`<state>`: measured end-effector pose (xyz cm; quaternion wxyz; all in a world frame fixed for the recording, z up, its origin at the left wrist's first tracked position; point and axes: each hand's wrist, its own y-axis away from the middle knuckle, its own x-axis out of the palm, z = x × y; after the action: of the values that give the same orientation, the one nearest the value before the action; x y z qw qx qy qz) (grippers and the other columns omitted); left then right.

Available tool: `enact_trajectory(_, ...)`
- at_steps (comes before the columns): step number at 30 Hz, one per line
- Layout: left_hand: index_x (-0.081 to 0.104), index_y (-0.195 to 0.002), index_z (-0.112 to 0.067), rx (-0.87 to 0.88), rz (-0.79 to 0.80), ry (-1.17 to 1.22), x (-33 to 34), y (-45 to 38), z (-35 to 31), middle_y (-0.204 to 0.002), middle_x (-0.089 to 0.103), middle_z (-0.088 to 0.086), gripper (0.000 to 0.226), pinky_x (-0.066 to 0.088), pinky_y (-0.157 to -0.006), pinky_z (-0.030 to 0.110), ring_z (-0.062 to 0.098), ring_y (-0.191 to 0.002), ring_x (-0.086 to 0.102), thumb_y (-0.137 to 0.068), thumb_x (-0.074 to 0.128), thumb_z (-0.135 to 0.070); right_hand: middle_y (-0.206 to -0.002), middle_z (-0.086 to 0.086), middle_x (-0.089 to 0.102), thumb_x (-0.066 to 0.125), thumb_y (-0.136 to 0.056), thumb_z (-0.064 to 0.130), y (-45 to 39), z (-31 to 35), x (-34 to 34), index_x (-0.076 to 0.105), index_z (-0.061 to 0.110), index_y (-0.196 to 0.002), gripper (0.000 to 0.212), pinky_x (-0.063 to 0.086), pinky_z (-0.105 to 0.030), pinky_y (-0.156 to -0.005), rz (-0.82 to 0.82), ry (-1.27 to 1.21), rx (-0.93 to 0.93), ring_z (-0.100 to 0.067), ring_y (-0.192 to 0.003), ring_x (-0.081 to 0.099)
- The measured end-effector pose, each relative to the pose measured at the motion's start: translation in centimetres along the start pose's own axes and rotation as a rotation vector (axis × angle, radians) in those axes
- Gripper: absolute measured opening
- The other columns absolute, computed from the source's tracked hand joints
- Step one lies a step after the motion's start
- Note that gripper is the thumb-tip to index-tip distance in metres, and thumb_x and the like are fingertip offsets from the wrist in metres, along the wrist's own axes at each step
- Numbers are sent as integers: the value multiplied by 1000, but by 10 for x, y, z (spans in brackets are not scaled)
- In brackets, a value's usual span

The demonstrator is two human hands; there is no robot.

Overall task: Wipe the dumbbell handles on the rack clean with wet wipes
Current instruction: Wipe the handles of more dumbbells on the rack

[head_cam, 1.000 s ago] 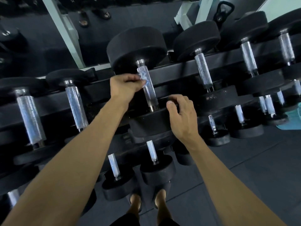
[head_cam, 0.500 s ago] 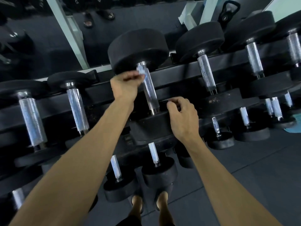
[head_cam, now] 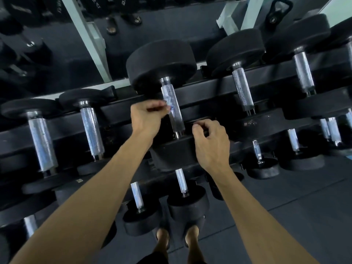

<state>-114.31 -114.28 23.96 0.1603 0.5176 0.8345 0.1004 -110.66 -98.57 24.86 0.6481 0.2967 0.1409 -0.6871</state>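
While the left hand [head_cam: 147,117] pinches a small crumpled white-and-blue wet wipe [head_cam: 169,103] against the middle of the knurled chrome handle [head_cam: 173,109] of the big black rubber-headed dumbbell, the task looks only partly done: this handle is mid-wipe, and the pictures cannot show which of the other chrome handles on the black steel rack [head_cam: 209,88], to either side of the hands, are already clean. The right hand [head_cam: 210,141], fingers loosely curled and holding nothing, rests on the dumbbell's near head just right of the handle. Compared with half a second earlier, the left hand and wipe have slid down from the handle's top toward its middle; the right hand has barely shifted.
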Motion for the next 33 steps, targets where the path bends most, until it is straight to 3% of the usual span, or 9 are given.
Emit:
enact_trajectory(5, 76, -78, -27, 131, -144, -18, 21, -26, -26, -78, 74, -14, 17, 56, -88, 23, -1, -81, 70, -74, 84, -13, -95, 12, 65, 36, -77, 53, -2, -1, 0, 67, 31, -83, 38, 49, -47, -89, -14, -6, -21, -17, -98, 60)
enact_trajectory(9, 77, -89, -21, 233, -9, -174, 16, -3, -16, -79, 70, -21, 14, 49, -79, 7, -11, -80, 66, -81, 77, -8, -95, 12, 62, 40, -80, 48, -1, 0, -1, 68, 30, -85, 34, 48, -46, -92, -3, -6, -29, -16, -100, 59)
enact_trajectory(14, 76, -79, -27, 144, -102, -52, 18, -16, -20, -81, 75, -11, 17, 56, -90, 28, 3, -85, 71, -77, 82, -12, -96, 12, 61, 38, -79, 50, -1, -1, -1, 69, 28, -88, 40, 48, -45, -93, 1, -6, -29, -17, -101, 58)
enact_trajectory(17, 76, -77, -29, 135, -179, 13, 21, -27, -24, -80, 75, -12, 17, 56, -90, 29, 5, -84, 71, -76, 83, -13, -93, 12, 59, 36, -78, 52, -1, -1, 0, 69, 27, -87, 43, 49, -46, -91, -7, -10, -39, -18, -98, 58)
enact_trajectory(20, 75, -77, -30, 171, -22, -190, 11, -2, -8, -79, 74, -14, 18, 56, -87, 24, -1, -81, 70, -76, 83, -14, -96, 10, 61, 38, -79, 51, 0, -1, 0, 70, 26, -89, 42, 48, -47, -91, -13, -12, -41, -19, -99, 58)
enact_trajectory(23, 75, -76, -28, 170, 124, -304, 3, 10, 3, -78, 75, -10, 16, 58, -85, 30, 5, -79, 71, -73, 86, -17, -97, 10, 60, 40, -80, 47, 0, 0, -1, 71, 25, -90, 39, 47, -46, -93, -10, -23, -27, -19, -101, 57)
enact_trajectory(27, 74, -73, -27, 188, 6, -191, 3, -19, -12, -76, 74, -6, 18, 59, -78, 31, 6, -72, 69, -71, 87, -15, -96, 11, 60, 41, -81, 47, 0, 1, -1, 69, 26, -88, 36, 46, -46, -93, -4, -19, -38, -18, -101, 57)
enact_trajectory(29, 73, -71, -26, 170, 86, -214, 1, -16, -12, -73, 73, -4, 19, 56, -71, 24, 4, -67, 66, -69, 88, -14, -97, 12, 62, 39, -82, 48, 0, 0, -1, 68, 27, -89, 36, 46, -45, -94, -8, -52, -38, -17, -102, 57)
enact_trajectory(33, 72, -66, -27, 57, 322, -506, -9, 18, 2, -67, 70, -5, 20, 50, -65, 21, 5, -62, 60, -69, 88, -15, -108, 15, 58, 14, -83, 63, 3, -10, -6, 64, 25, -117, 72, 40, -39, -101, 9, -204, -62, -15, -113, 52)
